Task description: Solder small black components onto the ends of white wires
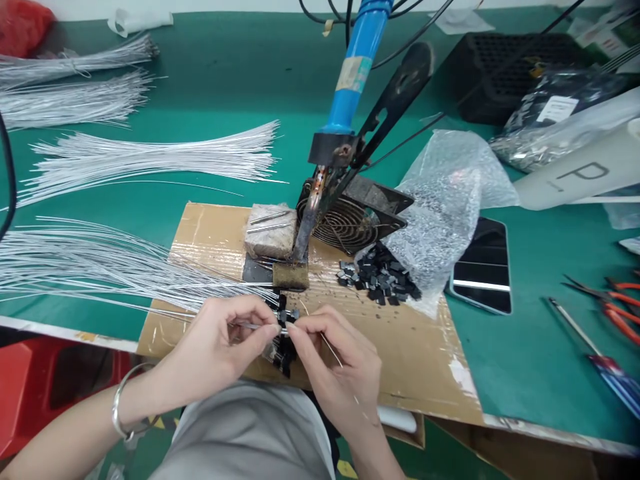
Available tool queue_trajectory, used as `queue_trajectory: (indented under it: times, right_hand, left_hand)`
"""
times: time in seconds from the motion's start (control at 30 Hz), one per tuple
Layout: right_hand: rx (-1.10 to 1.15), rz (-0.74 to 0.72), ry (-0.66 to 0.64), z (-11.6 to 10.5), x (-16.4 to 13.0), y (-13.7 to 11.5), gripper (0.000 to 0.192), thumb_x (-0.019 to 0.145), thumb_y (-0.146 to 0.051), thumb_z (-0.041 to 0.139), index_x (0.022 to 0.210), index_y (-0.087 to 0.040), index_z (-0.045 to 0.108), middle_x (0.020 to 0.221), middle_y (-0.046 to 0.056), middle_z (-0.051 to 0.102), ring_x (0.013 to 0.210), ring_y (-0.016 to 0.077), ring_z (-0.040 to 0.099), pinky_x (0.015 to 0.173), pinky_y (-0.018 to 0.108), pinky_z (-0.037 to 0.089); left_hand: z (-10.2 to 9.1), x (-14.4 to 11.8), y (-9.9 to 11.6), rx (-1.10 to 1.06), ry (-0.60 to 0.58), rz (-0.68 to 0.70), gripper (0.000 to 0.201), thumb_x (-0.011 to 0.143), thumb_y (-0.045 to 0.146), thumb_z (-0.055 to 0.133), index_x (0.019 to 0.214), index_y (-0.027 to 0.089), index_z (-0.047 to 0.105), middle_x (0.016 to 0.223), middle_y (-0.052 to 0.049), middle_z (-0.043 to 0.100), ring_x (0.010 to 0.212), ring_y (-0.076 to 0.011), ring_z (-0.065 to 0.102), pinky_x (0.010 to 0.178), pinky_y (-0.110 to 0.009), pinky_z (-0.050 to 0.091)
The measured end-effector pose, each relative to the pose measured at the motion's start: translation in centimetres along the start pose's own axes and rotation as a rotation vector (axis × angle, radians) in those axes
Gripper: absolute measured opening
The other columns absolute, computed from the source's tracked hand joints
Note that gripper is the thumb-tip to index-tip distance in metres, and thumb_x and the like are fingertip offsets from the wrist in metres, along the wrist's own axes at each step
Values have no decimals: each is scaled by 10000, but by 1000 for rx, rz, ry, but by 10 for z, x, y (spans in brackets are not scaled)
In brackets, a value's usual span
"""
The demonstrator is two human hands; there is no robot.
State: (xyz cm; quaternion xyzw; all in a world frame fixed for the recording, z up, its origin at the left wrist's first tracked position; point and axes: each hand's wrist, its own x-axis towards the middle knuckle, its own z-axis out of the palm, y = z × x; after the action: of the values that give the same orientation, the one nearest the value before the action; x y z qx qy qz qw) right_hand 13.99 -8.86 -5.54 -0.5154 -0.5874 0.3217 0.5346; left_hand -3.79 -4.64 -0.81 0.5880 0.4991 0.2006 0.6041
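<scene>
Bare forearms, a silver bangle (121, 408) on the left wrist, grey trousers (250, 433).

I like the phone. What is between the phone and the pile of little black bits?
In the head view, a crumpled clear plastic bag lies between the phone and the black bits, which spill from its mouth.

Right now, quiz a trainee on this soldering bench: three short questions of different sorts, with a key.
1. True or false: the phone lies left of the cardboard sheet.
2. What do both hands pinch? A) pliers B) a thin white wire C) the phone
3. What colour is the soldering iron handle?

Key: 1 false, it lies to the right. 2 B: left hand and right hand meet on it, by small black parts. 3 Blue.
</scene>
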Motion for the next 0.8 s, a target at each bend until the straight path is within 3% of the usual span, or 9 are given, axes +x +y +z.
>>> queue_trajectory:
  times: [0.13,0.37,0.53,0.6,0.7,0.8]
  right_hand:
    - [7,47,68,6,-3,2,196,945,-94,692,793,-214,662,702,-64,568,573,54,504,510,173,366]
    - [64,149,100,9,-8,6,179,988,-191,680,814,-215,716,707,-44,576,572,67,520,512,196,376]
    - [442,393,131,-3,-9,13,587,1094,-568,363,940,-206,799,688,6,579,537,122,550,477,240,447]
    - [550,455,203,-5,-8,13,586,1082,-589,388,846,-205,763,610,-13,534,484,115,499,434,227,410]
    - [472,446,277,-2,-6,9,550,1076,-493,504,653,-190,684,559,-22,488,473,98,447,432,219,352]
    - [307,402,172,4,-5,4,403,1044,-411,606,768,-187,794,618,-5,537,525,106,497,473,233,374]
  left_hand:
    - [4,4,0,-53,43,16,205,966,318,634,845,163,693,743,-13,643,683,-137,538,623,-248,411]
    - [5,4,1,-52,57,-61,232,927,370,658,816,166,669,693,1,594,608,-126,451,551,-261,318]
    - [5,7,1,-66,116,-68,243,893,386,683,791,166,662,699,-4,600,603,-124,446,549,-267,304]
    - [5,7,1,-73,121,-59,243,890,383,687,783,167,660,693,-3,597,606,-125,449,550,-266,306]
    - [4,7,3,-78,119,-48,239,899,372,676,779,166,659,683,2,588,609,-124,446,551,-263,309]
    - [4,6,4,-71,123,-39,239,915,362,663,778,167,660,669,10,571,598,-119,432,543,-258,307]
